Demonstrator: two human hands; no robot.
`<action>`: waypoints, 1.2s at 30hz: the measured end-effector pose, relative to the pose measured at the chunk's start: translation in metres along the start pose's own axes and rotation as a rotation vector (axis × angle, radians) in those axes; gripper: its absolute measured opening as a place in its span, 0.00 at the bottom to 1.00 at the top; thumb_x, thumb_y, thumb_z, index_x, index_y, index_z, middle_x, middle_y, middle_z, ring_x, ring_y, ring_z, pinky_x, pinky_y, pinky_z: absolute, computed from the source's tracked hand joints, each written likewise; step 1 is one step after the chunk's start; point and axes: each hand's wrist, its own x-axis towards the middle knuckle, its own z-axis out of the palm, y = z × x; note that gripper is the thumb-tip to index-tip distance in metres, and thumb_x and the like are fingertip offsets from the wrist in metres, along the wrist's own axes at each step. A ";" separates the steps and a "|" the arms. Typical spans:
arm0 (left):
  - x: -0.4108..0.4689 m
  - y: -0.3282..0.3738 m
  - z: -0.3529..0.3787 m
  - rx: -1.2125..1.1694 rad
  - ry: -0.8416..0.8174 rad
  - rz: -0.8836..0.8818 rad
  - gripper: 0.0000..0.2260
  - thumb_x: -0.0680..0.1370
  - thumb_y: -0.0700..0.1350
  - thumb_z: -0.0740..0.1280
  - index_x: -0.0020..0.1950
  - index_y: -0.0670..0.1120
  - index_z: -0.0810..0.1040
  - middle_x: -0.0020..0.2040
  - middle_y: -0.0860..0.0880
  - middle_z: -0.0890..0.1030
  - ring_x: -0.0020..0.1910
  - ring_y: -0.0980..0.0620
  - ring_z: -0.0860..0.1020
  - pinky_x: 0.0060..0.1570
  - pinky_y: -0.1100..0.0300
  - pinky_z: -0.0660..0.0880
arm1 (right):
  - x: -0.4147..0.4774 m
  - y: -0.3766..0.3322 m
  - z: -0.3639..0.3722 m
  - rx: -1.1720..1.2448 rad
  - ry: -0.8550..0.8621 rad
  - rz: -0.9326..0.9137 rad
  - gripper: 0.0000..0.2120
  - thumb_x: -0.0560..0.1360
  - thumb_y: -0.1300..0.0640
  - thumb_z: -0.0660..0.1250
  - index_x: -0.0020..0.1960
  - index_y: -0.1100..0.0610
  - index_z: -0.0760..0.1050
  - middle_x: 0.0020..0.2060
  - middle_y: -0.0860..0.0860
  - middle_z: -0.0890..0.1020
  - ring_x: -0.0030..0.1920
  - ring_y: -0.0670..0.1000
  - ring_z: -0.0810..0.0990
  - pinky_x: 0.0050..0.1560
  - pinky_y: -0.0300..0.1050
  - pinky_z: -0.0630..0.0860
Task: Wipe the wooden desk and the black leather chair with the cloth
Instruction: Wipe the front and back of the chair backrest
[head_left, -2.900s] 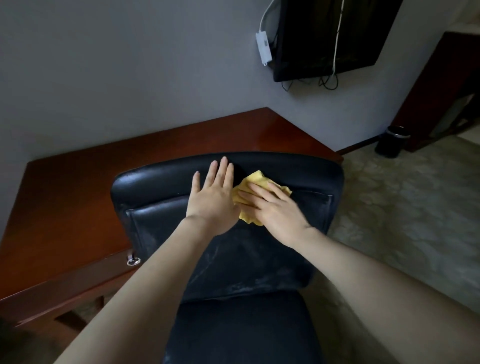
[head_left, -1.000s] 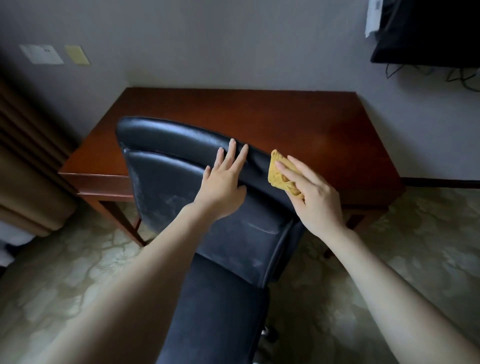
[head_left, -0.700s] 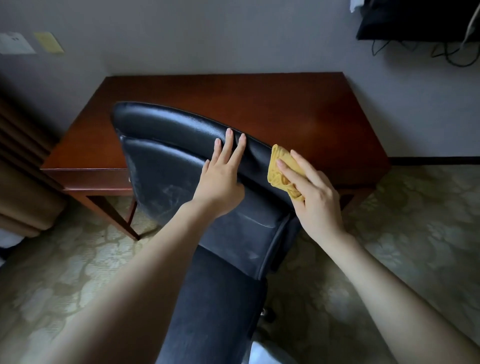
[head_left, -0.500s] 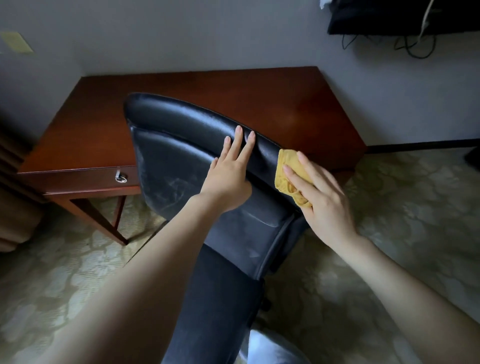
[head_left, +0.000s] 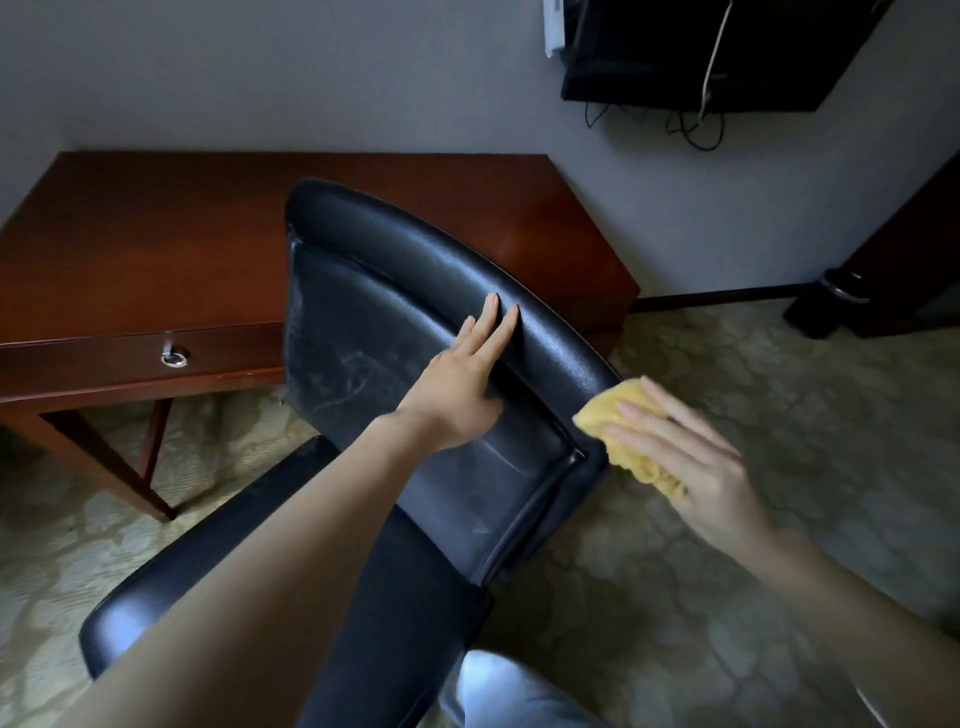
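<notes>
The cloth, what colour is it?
Yellow. The cloth shows best in the head view, under the right hand at the chair's edge.

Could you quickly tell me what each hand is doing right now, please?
Left hand: open, flat on the black leather chair's backrest.
Right hand: open, pressing the yellow cloth.

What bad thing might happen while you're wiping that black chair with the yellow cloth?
The cloth sits right at the corner of the chair back, under the flat fingers of the right hand, so it might slip off and drop onto the carpet. The left hand pushes on the chair back near the desk, so a hard shove may bump them together. The pale smears lower down could get missed.
</notes>
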 end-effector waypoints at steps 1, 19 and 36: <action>-0.005 -0.002 0.004 -0.032 -0.007 0.015 0.44 0.71 0.33 0.62 0.78 0.58 0.42 0.77 0.59 0.37 0.78 0.50 0.44 0.72 0.45 0.58 | 0.012 0.000 -0.007 0.035 0.037 0.035 0.20 0.71 0.77 0.61 0.58 0.62 0.78 0.61 0.56 0.77 0.67 0.59 0.71 0.64 0.56 0.72; -0.080 -0.032 0.127 -0.445 -0.055 -0.491 0.56 0.69 0.44 0.75 0.76 0.47 0.31 0.77 0.53 0.34 0.77 0.52 0.41 0.75 0.47 0.52 | 0.174 -0.069 0.123 -0.553 -0.797 -0.364 0.15 0.77 0.60 0.56 0.63 0.56 0.70 0.63 0.54 0.71 0.67 0.54 0.64 0.70 0.49 0.56; -0.091 -0.045 0.128 -0.360 0.009 -0.459 0.42 0.76 0.39 0.67 0.79 0.50 0.41 0.79 0.53 0.40 0.78 0.51 0.43 0.73 0.58 0.55 | 0.131 -0.026 0.025 -0.458 -0.845 -0.871 0.16 0.73 0.61 0.54 0.43 0.51 0.81 0.45 0.48 0.83 0.49 0.49 0.82 0.61 0.48 0.73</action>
